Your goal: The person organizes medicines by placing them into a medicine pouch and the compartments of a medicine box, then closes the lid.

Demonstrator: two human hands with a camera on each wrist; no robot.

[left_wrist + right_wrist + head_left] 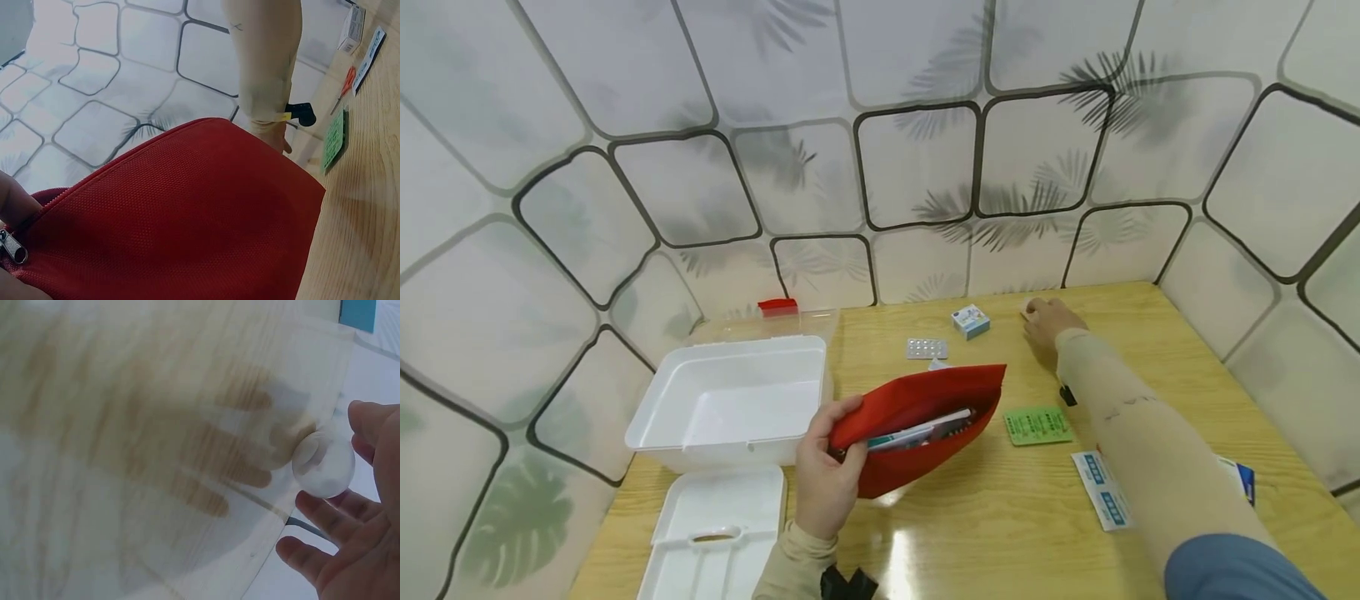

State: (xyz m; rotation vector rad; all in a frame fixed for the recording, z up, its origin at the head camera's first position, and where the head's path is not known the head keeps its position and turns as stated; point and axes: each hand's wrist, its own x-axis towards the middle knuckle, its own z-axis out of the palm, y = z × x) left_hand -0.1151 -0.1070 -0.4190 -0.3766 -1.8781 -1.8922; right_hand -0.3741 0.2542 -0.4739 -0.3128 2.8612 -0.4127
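White tray (700,504): lies nearest the viewer on the left of the wooden table (958,542), an oval slot in it.
White box (722,457): open-topped, rounded corners, just behind the tray.
Left hand (829,479): clamped on the pouch's left end, thumb on the near side, fingers on the far side.
Red pouch (921,392): held up over the middle of the table, tilted; woven-looking red fabric, its mouth gaping, a toothed zipper along the edge and a silvery zipper pull (14,249) beside the hand.
Pouch contents: slim white and teal items (921,429) lying lengthwise, others too shadowed to tell.
Silver blister pack (927,348): flat, beyond the pouch.
Small blue-and-white box (971,321): beside that pack, farther back.
Clear round object (331,472): near the table's far edge, see-through; its kind I cannot tell.
Green printed sheet (1039,425): flat, right of the pouch.
Right hand (1051,323): reaches to the round object, thumb and fingers apart around it; contact unclear.
Red-handled scissors (348,82): between green sheet and white packet.
White packet (1102,492): 2 blue printed panels, near the right forearm.
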